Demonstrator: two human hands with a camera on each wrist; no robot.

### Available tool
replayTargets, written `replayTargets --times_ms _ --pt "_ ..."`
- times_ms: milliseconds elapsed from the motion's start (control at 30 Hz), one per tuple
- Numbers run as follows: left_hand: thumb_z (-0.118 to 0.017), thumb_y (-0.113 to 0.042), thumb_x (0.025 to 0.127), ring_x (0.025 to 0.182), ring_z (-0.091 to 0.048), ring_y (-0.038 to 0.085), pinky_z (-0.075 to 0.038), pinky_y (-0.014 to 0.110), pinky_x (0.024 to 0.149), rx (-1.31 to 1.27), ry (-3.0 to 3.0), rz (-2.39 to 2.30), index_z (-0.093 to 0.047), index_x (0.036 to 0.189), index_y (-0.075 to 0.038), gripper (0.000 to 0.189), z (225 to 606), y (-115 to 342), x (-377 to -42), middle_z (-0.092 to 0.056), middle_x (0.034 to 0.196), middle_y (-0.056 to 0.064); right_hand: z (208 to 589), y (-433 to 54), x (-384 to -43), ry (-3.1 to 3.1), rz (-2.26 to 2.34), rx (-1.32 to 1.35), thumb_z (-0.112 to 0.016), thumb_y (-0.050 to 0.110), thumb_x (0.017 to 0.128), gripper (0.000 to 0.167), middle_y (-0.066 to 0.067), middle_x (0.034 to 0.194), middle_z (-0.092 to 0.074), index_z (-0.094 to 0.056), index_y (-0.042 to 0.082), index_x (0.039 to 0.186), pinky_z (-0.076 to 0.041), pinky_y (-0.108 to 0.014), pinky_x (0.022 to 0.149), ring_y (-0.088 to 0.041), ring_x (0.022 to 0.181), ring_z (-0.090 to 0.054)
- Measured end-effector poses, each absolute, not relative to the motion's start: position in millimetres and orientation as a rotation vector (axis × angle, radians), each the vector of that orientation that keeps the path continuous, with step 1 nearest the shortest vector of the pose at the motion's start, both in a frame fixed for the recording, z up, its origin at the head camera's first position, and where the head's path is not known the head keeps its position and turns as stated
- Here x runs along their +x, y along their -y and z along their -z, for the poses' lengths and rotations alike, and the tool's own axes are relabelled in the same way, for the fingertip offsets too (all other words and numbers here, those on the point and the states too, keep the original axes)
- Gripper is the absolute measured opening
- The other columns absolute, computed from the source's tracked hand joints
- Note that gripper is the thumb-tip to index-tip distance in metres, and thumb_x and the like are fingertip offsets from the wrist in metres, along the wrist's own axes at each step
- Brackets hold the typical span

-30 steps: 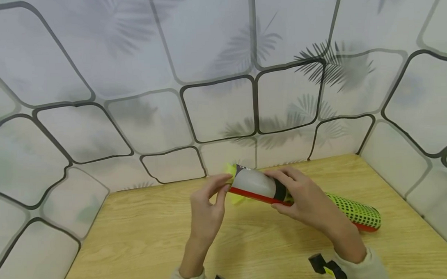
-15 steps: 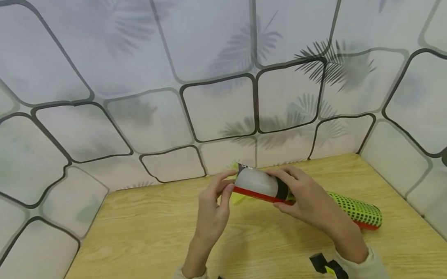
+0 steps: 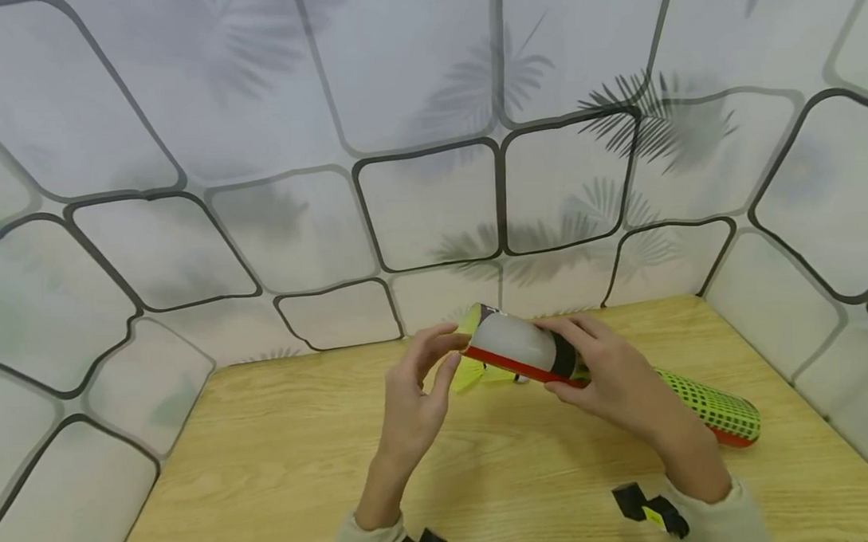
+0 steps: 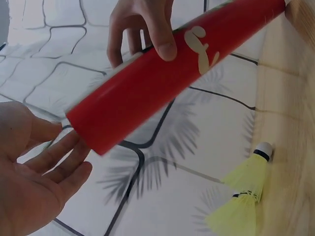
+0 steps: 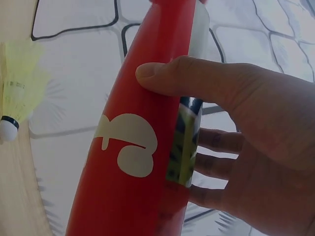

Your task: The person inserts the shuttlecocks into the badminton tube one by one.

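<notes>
My right hand (image 3: 613,376) grips a shuttlecock tube (image 3: 511,344), thumb on its red side and fingers round the far side. Red with a pale printed shape, the tube (image 4: 142,93) tilts above the table. At its left end is my left hand (image 3: 420,395), thumb and fingers spread, with fingertips at the rim (image 4: 74,147). Whether they reach inside is hidden. A yellow patch (image 3: 470,321) shows at the tube mouth; I cannot tell whether it is a shuttlecock. Below lie yellow shuttlecocks (image 4: 253,164) with white corks, two visible in the left wrist view.
A green tube with a black dotted pattern and red underside (image 3: 719,408) lies on the wooden table (image 3: 282,452) to the right, partly behind my right forearm. Patterned cloth walls (image 3: 432,207) close off the back and sides.
The tube has shifted slightly right and up with my right hand. My left thumb and fingers, earlier close together at its mouth, have spread. More of the shuttlecocks below has come into sight.
</notes>
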State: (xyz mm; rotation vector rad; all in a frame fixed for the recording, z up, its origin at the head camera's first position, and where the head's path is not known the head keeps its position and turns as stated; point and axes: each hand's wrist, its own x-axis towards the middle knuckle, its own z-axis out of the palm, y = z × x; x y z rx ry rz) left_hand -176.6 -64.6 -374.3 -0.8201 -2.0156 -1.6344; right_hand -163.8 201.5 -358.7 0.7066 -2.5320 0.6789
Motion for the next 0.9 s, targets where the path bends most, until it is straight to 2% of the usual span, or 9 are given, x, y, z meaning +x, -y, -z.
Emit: replayTargets --times_ms 167,267,467,600,800,900 --pt "-0.066 0.003 0.098 0.11 -0.069 0.031 -0.054 0.042 0.101 -0.734 2.043 1.621 -0.063 0.127 0.0 0.029 389.5 65.8 -190.3 -0.072 0.116 0.01 355.8 -216.2 -163.0 2.482 -0.674 0.664 -0.094 0.009 0.072 0.079 -0.011 0.124 -0.06 -0.057 0.013 0.141 -0.061 -0.048 0.077 -0.031 0.103 -0.066" --pt "-0.068 0.005 0.096 0.11 -0.068 0.034 -0.055 0.046 0.098 -0.659 2.136 1.618 -0.064 0.126 -0.001 0.03 406.1 65.6 -200.0 -0.071 0.116 0.012 354.4 -222.7 -162.1 2.466 -0.666 0.636 -0.094 0.009 0.072 0.079 -0.012 0.123 -0.06 -0.056 0.013 0.141 -0.06 -0.048 0.075 -0.031 0.1 -0.066" --pt "-0.068 0.004 0.095 0.115 -0.061 0.044 -0.053 0.059 0.097 -0.525 2.386 1.586 -0.063 0.128 -0.001 0.034 439.4 65.0 -210.8 -0.064 0.123 0.021 351.8 -231.8 -160.2 2.464 -0.663 0.59 -0.094 0.01 0.072 0.08 -0.012 0.121 -0.06 -0.056 0.012 0.142 -0.06 -0.048 0.071 -0.032 0.097 -0.066" --pt "-0.069 0.002 0.095 0.115 -0.058 0.047 -0.053 0.061 0.094 -0.497 2.504 1.522 -0.062 0.129 -0.001 0.035 455.4 63.3 -213.4 -0.057 0.126 0.027 350.7 -236.9 -159.5 2.457 -0.661 0.574 -0.094 0.01 0.072 0.08 -0.014 0.123 -0.06 -0.056 0.011 0.142 -0.06 -0.051 0.072 -0.034 0.099 -0.065" --pt "-0.069 -0.005 0.098 0.125 -0.055 0.048 -0.048 0.061 0.103 -0.525 2.611 1.524 -0.059 0.136 0.0 0.04 465.6 60.8 -217.3 -0.056 0.141 0.024 349.7 -241.6 -159.3 2.439 -0.675 0.574 -0.094 0.008 0.072 0.079 -0.014 0.123 -0.06 -0.056 0.01 0.141 -0.06 -0.052 0.072 -0.034 0.101 -0.065" --pt "-0.068 -0.006 0.099 0.126 -0.056 0.046 -0.046 0.06 0.106 -0.538 2.628 1.55 -0.059 0.136 0.002 0.039 467.8 61.0 -220.3 -0.057 0.141 0.023 349.8 -243.0 -159.1 2.443 -0.678 0.567 -0.094 0.008 0.072 0.079 -0.014 0.124 -0.06 -0.056 0.011 0.142 -0.06 -0.052 0.073 -0.035 0.102 -0.065"
